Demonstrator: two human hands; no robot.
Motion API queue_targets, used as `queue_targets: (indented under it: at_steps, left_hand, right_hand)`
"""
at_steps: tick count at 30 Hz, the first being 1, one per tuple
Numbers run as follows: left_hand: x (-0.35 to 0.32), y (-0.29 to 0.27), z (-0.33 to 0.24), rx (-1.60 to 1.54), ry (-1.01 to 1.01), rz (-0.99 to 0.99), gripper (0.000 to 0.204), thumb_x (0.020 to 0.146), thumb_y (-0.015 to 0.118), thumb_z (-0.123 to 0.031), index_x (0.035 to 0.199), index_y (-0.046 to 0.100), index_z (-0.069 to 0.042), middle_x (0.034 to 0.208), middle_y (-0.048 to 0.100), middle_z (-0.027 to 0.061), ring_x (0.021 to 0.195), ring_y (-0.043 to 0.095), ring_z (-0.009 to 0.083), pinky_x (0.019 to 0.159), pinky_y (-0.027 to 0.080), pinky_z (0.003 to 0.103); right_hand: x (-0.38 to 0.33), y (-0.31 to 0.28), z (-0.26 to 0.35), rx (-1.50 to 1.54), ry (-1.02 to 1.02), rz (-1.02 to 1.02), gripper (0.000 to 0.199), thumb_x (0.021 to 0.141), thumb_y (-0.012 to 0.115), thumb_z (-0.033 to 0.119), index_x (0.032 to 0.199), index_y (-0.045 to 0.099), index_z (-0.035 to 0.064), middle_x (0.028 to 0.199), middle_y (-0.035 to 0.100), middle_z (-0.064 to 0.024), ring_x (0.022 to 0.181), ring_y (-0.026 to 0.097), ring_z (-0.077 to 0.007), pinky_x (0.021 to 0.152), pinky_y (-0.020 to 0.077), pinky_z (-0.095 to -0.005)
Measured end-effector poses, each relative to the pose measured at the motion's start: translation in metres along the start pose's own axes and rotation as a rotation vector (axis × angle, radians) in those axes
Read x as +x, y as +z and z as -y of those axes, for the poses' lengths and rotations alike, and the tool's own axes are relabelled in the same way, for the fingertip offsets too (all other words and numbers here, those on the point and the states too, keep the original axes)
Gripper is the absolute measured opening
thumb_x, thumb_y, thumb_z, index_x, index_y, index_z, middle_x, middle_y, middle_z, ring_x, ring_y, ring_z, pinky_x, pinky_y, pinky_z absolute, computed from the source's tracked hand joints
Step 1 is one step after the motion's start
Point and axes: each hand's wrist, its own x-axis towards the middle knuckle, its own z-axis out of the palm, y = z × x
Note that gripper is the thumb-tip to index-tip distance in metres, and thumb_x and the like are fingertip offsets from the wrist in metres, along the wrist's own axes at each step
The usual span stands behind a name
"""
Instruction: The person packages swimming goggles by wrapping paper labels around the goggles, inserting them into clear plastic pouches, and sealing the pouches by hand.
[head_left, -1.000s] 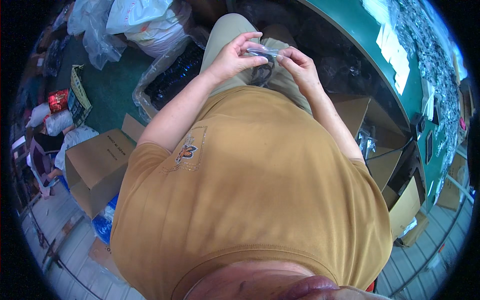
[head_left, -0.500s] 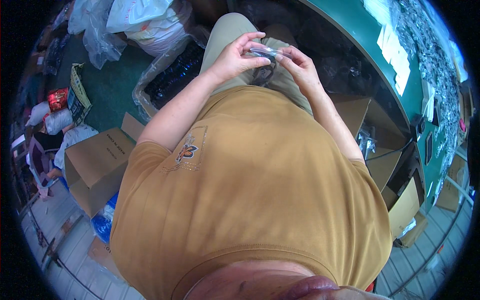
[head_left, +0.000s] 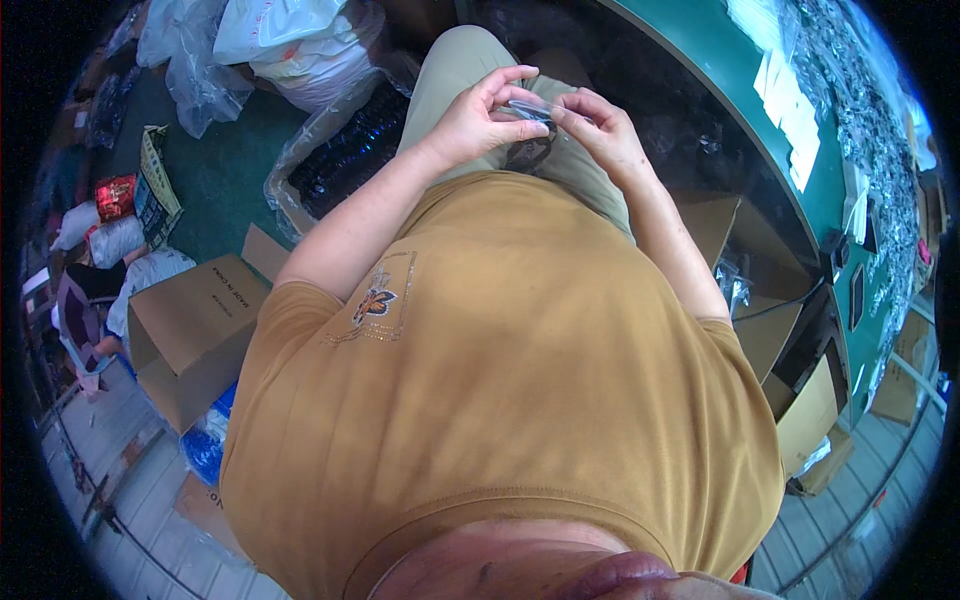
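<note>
Clear packet [head_left: 529,109] pinched btwn L hand [head_left: 474,117] & R hand [head_left: 606,138], over lap [head_left: 582,172]; green tabletop [head_left: 718,62] edge well apart, to R.

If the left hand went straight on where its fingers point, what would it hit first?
Likely the right hand, just past the small clear plastic packet between the two hands; depth is hard to judge.

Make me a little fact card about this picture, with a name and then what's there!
left hand: holds a small clear packet between thumb and fingers
right hand: pinches the packet's right end
packet's contents: too small to tell
lap: tan trousers, below the hands
left side: open cardboard box; white plastic bag
right side: green table with white papers on it
</note>
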Motion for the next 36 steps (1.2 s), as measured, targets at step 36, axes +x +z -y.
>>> queue_targets:
  at_steps: [36]
  left_hand:
    - [0.003,0.006,-0.003,0.057,0.027,0.007,0.083,0.086,0.082,-0.005,0.155,0.037,-0.013,0.124,0.065,0.0104,0.111,0.065,0.0158,0.098,0.053,0.031]
  right_hand:
    - [0.018,-0.002,0.033,-0.654,-0.495,0.113,0.018,0.090,0.073,0.023,0.100,0.075,0.0070,0.089,0.071,-0.0106,0.082,0.069,-0.0298,0.072,0.0544,-0.0409]
